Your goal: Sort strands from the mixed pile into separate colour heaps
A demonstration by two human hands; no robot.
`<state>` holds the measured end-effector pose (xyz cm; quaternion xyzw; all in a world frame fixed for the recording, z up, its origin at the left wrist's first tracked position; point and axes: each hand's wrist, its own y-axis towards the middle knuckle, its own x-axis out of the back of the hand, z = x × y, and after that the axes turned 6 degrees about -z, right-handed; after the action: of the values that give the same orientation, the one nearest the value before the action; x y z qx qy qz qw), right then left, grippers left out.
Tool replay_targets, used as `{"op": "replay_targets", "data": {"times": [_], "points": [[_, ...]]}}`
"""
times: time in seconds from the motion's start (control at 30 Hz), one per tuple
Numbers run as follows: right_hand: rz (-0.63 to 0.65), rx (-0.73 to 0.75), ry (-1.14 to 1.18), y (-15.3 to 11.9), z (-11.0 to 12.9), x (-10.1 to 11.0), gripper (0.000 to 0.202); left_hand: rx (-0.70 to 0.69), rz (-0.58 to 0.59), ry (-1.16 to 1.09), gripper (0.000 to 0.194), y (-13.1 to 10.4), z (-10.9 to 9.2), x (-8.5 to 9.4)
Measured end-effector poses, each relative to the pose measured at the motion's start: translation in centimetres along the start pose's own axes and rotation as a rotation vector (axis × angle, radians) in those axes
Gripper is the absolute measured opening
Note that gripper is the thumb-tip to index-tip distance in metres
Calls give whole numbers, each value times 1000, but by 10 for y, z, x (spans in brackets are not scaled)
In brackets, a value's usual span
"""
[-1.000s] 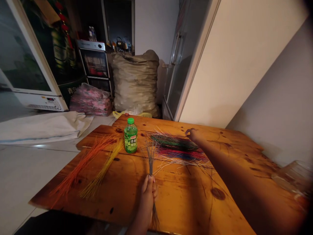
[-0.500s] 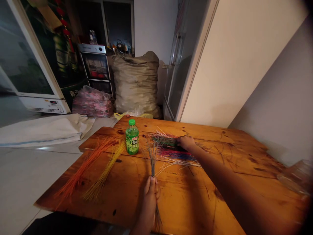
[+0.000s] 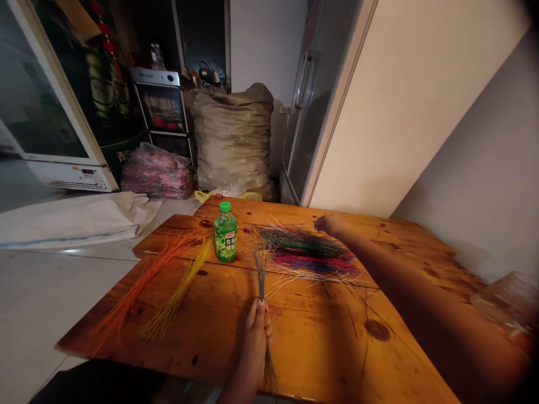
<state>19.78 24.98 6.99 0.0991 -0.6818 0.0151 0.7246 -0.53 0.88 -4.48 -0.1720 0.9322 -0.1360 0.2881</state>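
Observation:
My left hand (image 3: 259, 322) is closed around the middle of a bundle of thin grey strands (image 3: 261, 272), held upright above the near part of the table; its tips fan out at the top and its lower ends stick out below the fist. My right hand (image 3: 330, 224) is reached out over the far side of a pile of loose strands, its fingers drawn together; what they hold, if anything, is too small to make out. That pile has dark green strands (image 3: 303, 242), red and blue strands (image 3: 314, 262), and white strands (image 3: 303, 275) nearest me.
On the wooden table (image 3: 202, 348), orange strands (image 3: 145, 283) and yellow strands (image 3: 181, 289) lie at left. A green-capped drink bottle (image 3: 226, 235) stands between them and the pile. A clear plastic container (image 3: 505, 300) is at the right edge. Behind stands a large sack (image 3: 233, 140).
My right hand has lifted off the green strands and moved slightly away and to the right, uncovering more of the pile. The left hand keeps its hold on the grey bundle.

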Motion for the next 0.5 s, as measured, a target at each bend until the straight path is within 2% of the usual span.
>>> {"op": "replay_targets", "data": {"times": [0.17,0.5], "points": [[4,-2,197,6,-11,11,18,-5,5,-12,57,-1,0,0],[-157,-98,578,8,-25,56,19,9,5,-41,58,0,0,-1]]}}
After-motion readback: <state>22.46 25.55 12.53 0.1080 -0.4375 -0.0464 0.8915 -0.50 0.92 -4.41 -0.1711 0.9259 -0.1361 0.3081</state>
